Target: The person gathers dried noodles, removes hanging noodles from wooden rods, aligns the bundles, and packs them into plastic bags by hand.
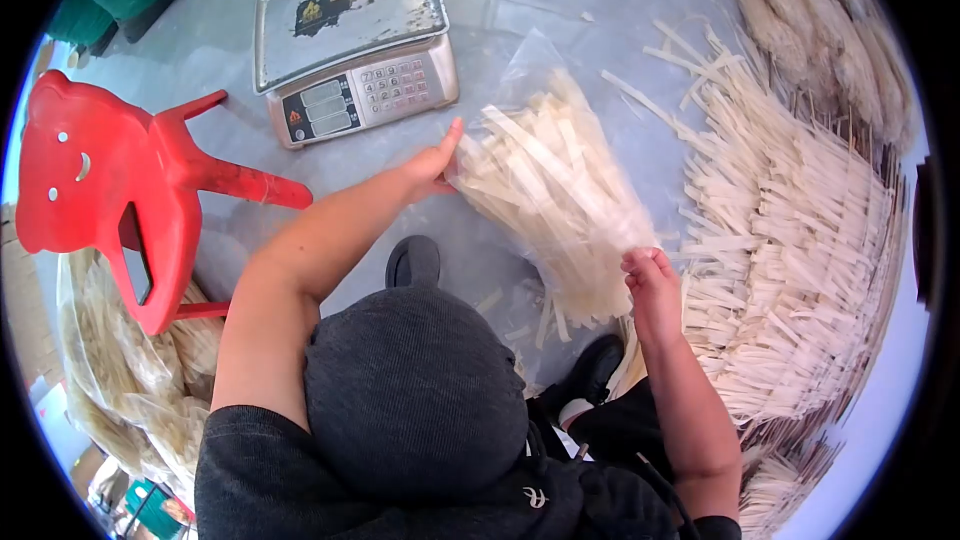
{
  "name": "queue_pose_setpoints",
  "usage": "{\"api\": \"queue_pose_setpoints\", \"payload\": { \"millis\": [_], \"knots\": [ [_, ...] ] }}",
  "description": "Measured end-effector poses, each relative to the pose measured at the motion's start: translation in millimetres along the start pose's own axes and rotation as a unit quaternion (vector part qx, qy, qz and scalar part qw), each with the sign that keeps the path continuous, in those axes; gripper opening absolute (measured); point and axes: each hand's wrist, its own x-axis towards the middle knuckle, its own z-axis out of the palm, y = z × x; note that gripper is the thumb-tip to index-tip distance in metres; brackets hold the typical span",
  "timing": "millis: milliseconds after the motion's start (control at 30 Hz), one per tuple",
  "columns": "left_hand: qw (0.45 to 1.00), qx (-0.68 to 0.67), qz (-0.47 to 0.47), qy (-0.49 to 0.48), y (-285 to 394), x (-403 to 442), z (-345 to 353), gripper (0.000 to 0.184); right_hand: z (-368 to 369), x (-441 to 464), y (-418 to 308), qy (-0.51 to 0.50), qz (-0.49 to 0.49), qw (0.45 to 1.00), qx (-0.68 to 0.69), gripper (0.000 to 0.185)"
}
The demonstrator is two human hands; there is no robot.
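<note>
A clear plastic bag point(616, 180) full of pale, flat dried strips point(545, 155) lies slanted between my hands. My left hand point(432, 162) is at the bag's left side, with one digit stretched up and the other fingers partly hidden against the plastic. At the bag's lower right, my right hand point(650, 268) is closed, pinching the plastic edge. A few strips stick out from the bag's lower end.
Beyond my left hand stands a digital scale point(355, 45) with a metal pan. A red plastic chair point(165, 180) holding a phone point(134, 252) is at left, near filled bags point(130, 360). Loose strips point(780, 270) are heaped at right, below bundles point(815, 25).
</note>
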Motion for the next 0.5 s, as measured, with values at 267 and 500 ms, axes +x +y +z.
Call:
{"api": "queue_pose_setpoints", "payload": {
  "millis": [267, 500],
  "knots": [
    [0.945, -0.278, -0.032, -0.171, -13.0, -43.8, 41.9, 0.100, 44.2, -42.7, -74.0, -0.062, -0.156, 0.986, 0.007, 0.016],
    [0.913, -0.286, 0.010, -0.290, 7.7, -86.6, 57.5, 0.102, 96.2, -80.0, -160.2, -0.146, -0.346, 0.924, -0.075, 0.030]
  ]
}}
